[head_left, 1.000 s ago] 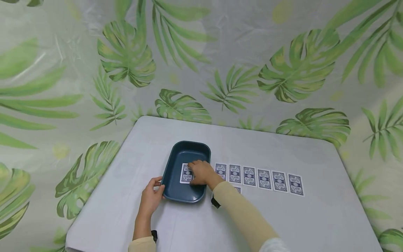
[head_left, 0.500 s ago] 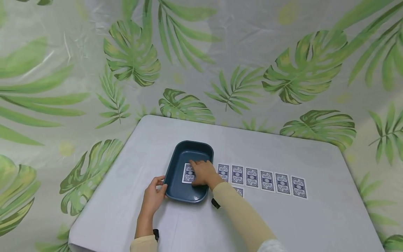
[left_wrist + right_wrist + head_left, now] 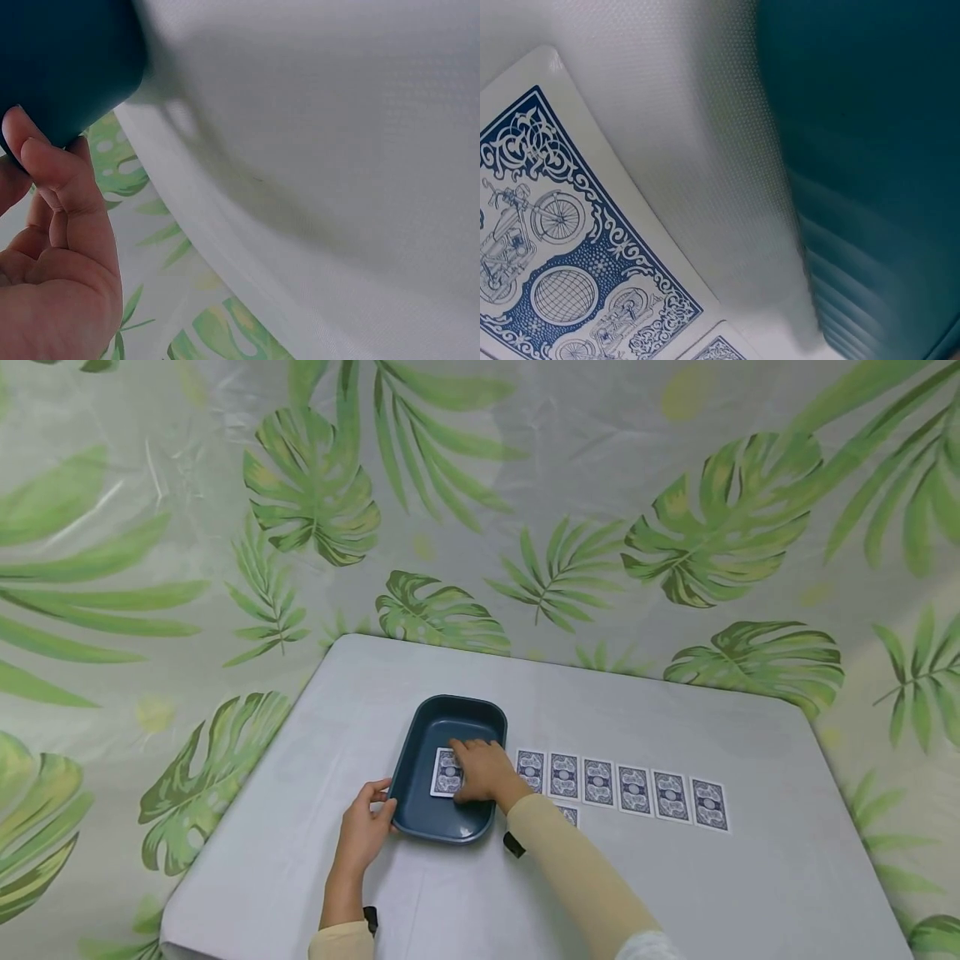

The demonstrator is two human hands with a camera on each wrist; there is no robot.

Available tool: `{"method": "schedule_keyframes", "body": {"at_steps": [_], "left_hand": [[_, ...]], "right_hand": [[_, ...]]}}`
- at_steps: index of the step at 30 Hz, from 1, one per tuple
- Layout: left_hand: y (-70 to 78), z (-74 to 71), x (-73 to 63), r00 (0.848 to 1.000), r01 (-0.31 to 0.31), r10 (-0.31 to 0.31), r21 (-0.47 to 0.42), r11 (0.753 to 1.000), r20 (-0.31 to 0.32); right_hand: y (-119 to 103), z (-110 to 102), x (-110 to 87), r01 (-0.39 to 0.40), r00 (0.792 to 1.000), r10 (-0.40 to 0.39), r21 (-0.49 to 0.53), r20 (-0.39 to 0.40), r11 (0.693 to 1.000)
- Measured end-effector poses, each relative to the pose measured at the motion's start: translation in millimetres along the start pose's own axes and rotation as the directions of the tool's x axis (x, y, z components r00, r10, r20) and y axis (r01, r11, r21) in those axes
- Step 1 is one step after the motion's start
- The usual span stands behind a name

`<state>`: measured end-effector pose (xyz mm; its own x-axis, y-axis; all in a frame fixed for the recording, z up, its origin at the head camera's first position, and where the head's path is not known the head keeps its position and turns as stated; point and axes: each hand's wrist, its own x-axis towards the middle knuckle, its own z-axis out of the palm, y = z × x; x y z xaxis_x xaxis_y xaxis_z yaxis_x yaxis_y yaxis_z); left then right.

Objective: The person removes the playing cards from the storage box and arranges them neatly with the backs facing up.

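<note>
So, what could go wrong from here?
The beige right sleeve might brush the blue-and-white rectangular card it partly hides. The left hand grips the dark blue rounded rectangular tray by its edge; a tug could shift the matching card inside.

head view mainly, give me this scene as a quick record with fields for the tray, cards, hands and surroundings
container: dark teal tray with rounded corners
card in tray: playing card, face down, partly covered by the right hand
left hand: grips the tray near its near left corner
right hand: inside the tray, over the card; grip hidden
card row: six face-down playing cards right of the tray
other card: partly visible card below the row, beside the right sleeve
card backs: blue and white, motorcycles and globe
backdrop: green leaf print
</note>
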<state>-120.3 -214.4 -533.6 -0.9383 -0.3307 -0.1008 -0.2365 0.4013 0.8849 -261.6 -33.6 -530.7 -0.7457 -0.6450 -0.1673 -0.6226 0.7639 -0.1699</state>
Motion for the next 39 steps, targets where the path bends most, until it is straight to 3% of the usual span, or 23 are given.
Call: {"method": "schedule_keyframes", "body": {"at_steps": [10,22,32,39], "left_hand": [[1.8,3.3,0.3,1.0,0.002,-0.002,0.007,1.0,0.0],[0.6,0.1,-1.8,1.0,-0.006,0.006,0.0,1.0,0.007],[2.2,-1.2,-3.2,1.0,0.004,-0.005,0.014,1.0,0.009],[4.7,-0.5,-4.1,1.0,0.0,-0.001,0.019,1.0,0.014]], "right_hand": [[6.9,-7.8,-6.4,0.023,0.999,-0.019,0.09,-0.05,0.996],[18.9,-40.0,-29.9,0.066,0.991,-0.05,0.125,-0.127,0.99],[28.3,-55.9,-52.4,0.045,0.99,-0.024,0.159,-0.136,0.986],[43.4,-55.4,-69.9,0.007,0.986,0.025,0.191,-0.164,0.982]]}}
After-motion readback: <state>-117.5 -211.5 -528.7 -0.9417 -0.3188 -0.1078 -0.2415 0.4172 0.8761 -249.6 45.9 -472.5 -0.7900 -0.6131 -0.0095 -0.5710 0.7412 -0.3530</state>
